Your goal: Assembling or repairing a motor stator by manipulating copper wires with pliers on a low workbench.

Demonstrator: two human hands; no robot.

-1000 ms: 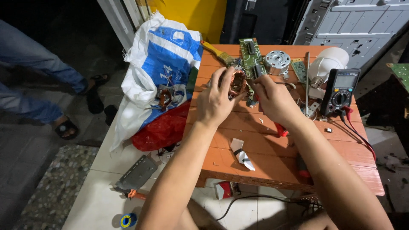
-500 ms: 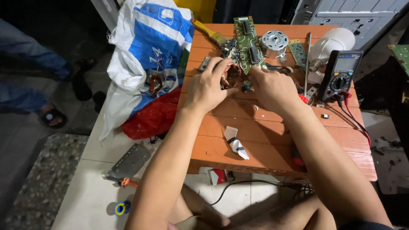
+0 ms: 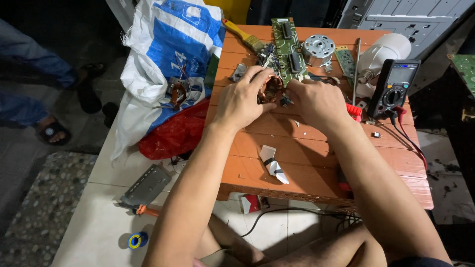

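We see the left hand point(image 3: 241, 101) and right hand point(image 3: 316, 101) both grasping a copper-wound motor coil point(image 3: 271, 89) between their fingers, mid orange worktop point(image 3: 316, 163). Green circuit board point(image 3: 288, 49) at 12 o'clock, black multimeter point(image 3: 394, 86) at 3 o'clock.

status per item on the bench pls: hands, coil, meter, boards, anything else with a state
left hand: gripping the copper coil, grip closed
right hand: grip closed on the coil's other side
copper coil: held just above the table
multimeter: lying flat, leads plugged in
green circuit board: flat, bare
white sack: open, slumped against the table
brush: lying unused
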